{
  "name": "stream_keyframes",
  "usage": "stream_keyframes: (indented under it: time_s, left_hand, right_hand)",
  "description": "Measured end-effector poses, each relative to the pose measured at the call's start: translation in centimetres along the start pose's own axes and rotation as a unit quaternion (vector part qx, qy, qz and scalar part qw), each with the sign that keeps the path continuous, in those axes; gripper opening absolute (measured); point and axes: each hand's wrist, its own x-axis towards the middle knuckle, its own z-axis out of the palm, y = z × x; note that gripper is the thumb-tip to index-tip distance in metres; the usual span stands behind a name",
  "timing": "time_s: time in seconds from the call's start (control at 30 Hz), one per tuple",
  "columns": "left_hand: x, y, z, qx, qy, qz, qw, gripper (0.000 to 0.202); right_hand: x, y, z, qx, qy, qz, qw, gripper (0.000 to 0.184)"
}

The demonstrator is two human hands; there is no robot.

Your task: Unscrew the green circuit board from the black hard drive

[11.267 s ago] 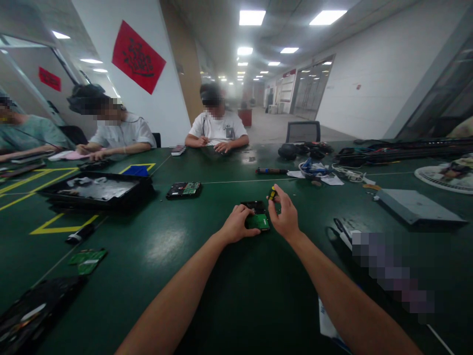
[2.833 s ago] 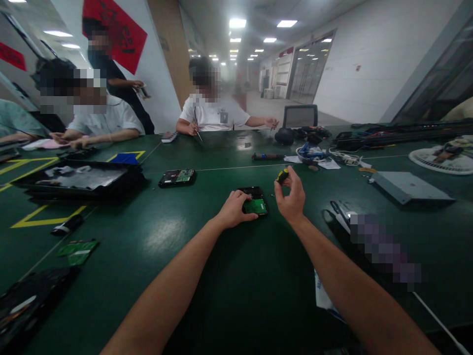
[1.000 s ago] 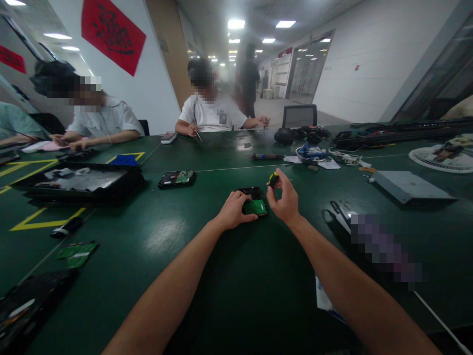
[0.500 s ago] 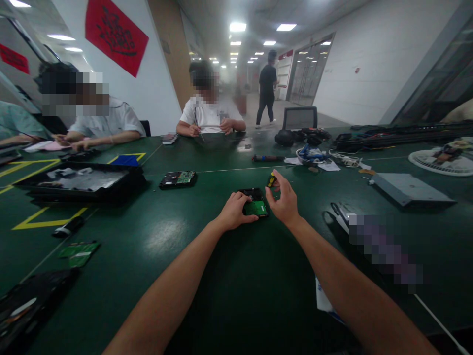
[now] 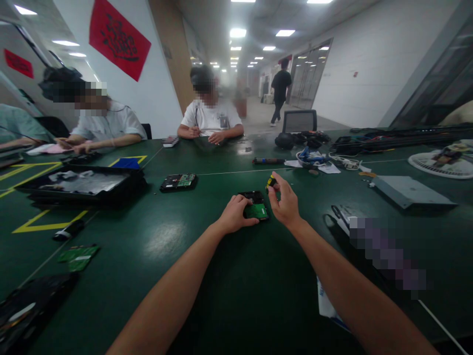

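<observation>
A hard drive (image 5: 255, 211) with a green circuit board facing up lies on the dark green table, in front of me. My left hand (image 5: 235, 215) grips it from the left, fingers along the far side and thumb at the near edge. In my right hand (image 5: 284, 199), thumb and fingers are closed on a small yellow-and-black screwdriver (image 5: 271, 182), held just right of the drive. The screwdriver's tip is too small to make out. Farther left sits a second hard drive (image 5: 179, 182), also board side up.
Left are a black tray (image 5: 129, 180), a loose green circuit board (image 5: 79, 256) and a black device (image 5: 33, 308). On the right lie a grey metal box (image 5: 412, 191), a blue-handled tool (image 5: 310, 154) and cables (image 5: 399, 140). Co-workers (image 5: 212, 116) sit across the table.
The view has tilted up slightly. My right hand with the screwdriver has shifted very little; my left hand stays on the drive. A person in the background has walked farther off.
</observation>
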Motion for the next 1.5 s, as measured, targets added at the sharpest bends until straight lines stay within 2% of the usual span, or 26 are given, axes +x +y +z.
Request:
stream_keyframes:
  time_s: [0.23,0.5,0.73,0.83,1.03,1.23,1.37,1.5]
  left_hand:
    - [-0.1,0.1,-0.1,-0.018,-0.002,-0.011,1.0,0.065]
    - [-0.1,-0.3,0.2,-0.022,0.003,-0.009,1.0,0.069]
    - [-0.2,-0.7,0.5,-0.027,0.006,-0.004,1.0,0.069]
    - [-0.2,-0.5,0.4,-0.026,0.007,0.0,1.0,0.069]
    - [-0.3,-0.4,0.3,-0.018,0.012,-0.007,1.0,0.067]
    - [-0.4,-0.8,0.1,-0.015,0.022,-0.014,1.0,0.064]
    - [-0.3,-0.9,0.1,-0.009,0.028,-0.011,1.0,0.064]
    - [-0.2,-0.8,0.2,-0.004,0.032,-0.009,0.999,0.064]
  right_hand:
    - [1.3,-0.8,-0.8,-0.02,-0.053,0.007,0.998,0.046]
    - [3.5,-1.6,-2.9,-0.022,-0.035,0.014,0.999,0.03]
    - [4.3,-2.3,-3.7,-0.01,-0.048,0.117,0.992,0.021]
    - [4.5,-2.7,-3.8,0.006,-0.067,0.124,0.99,0.02]
    - [5.2,-3.2,-3.6,-0.015,-0.111,0.075,0.991,0.02]
    - [6.1,-3.3,-2.2,-0.039,-0.131,0.124,0.983,0.017]
    - [7.2,-3.5,-1.2,-0.032,-0.163,0.095,0.981,0.029]
    - [7.7,-3.5,-1.0,0.012,-0.177,0.154,0.972,0.037]
